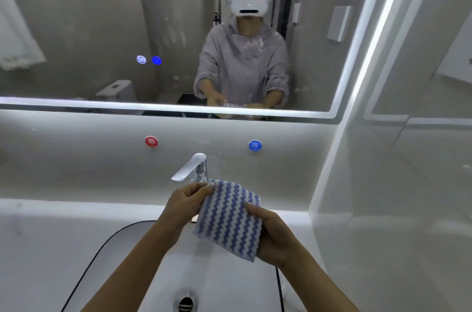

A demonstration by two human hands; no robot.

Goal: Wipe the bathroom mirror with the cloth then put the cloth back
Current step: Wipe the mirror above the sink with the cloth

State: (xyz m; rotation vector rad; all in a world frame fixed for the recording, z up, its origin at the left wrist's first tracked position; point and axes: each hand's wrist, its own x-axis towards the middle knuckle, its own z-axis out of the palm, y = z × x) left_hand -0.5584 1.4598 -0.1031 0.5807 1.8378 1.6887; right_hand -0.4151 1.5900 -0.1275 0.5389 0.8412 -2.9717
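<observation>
A blue-and-white wavy-striped cloth [229,217] is held folded above the sink, in front of the tap. My left hand [185,205] pinches its upper left corner. My right hand [274,237] grips its right edge, thumb on the front and fingers behind. The bathroom mirror [102,30] fills the wall above, edged with a lit strip, and shows smears and white streaks near the middle. It reflects a person holding the cloth.
A chrome tap [190,167] stands behind the cloth. The white sink basin [143,255] with a dark rim and drain [186,303] lies below. Red [151,141] and blue [255,145] round labels sit on the wall. A glossy side wall [396,184] stands to the right.
</observation>
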